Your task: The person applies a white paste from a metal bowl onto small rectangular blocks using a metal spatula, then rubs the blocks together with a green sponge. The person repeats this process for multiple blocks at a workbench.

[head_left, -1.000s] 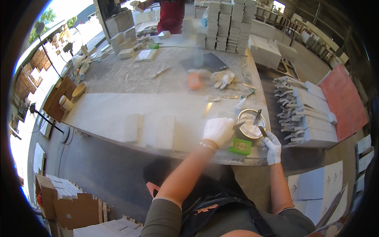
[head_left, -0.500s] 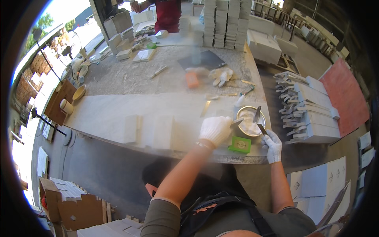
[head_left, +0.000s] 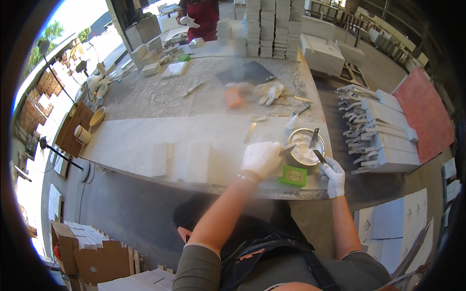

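Note:
My left hand (head_left: 262, 159), in a white knit glove, is closed round a flat grey putty knife (head_left: 288, 150) whose blade points at the bowl's left rim. The right hand (head_left: 333, 177), also gloved, grips a dark, narrow putty knife (head_left: 320, 157) over the bowl's lower right rim. White paste (head_left: 302, 148) fills part of the round metal bowl (head_left: 292, 137). Another dark-handled tool (head_left: 314, 137) stands slanted in it. Just below the bowl, between my hands, sits a green box-shaped block (head_left: 293, 176). Pale slabs (head_left: 199, 162) rest on the bench left of my left hand.
The long bench (head_left: 126, 136) also bears an orange block (head_left: 233, 98), loose gloves (head_left: 270, 92), a white nozzle bottle (head_left: 293, 121) and a dark sheet (head_left: 252, 72). Tall tile stacks (head_left: 267, 29) stand at the far end. A person in a red apron (head_left: 203, 22) is beyond.
Both my hands keep nearly the same place, still gripping their tools at the bowl. The far person's gloved hand has come in front of the red apron. My view has shifted slightly.

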Demonstrator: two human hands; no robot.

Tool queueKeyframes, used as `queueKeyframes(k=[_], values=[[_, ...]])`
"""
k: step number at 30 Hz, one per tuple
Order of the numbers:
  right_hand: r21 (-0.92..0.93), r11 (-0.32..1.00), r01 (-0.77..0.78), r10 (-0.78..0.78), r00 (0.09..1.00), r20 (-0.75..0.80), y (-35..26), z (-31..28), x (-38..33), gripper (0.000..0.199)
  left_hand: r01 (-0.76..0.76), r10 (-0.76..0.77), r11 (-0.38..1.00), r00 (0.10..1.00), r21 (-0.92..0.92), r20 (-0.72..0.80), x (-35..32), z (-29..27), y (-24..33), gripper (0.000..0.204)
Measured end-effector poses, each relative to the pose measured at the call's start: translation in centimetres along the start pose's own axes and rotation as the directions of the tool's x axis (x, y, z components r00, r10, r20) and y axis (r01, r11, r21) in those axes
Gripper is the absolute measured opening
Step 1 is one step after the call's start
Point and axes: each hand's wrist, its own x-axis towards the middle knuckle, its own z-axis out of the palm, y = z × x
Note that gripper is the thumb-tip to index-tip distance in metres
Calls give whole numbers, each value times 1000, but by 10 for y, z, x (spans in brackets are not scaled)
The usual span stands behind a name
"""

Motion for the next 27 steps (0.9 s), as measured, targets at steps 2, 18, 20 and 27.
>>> queueKeyframes(k=[2,18,20,27], values=[[8,1000,-4,4,1000,0,1,0,0,38,2,-2,1000,1000,7,6,0,0,0,24],[27,1000,-6,6,1000,-12,9,3,4,35,2,-2,1000,1000,24,-5,-1,1,2,24],[25,1000,-8,8,1000,-5,8,4,2,34,6,-6,1000,1000,26,4,-1,1,2,24],[-2,1000,-9,9,1000,-8,3,6,-2,34,10,-11,999,1000,39,13,-1,0,3,24]])
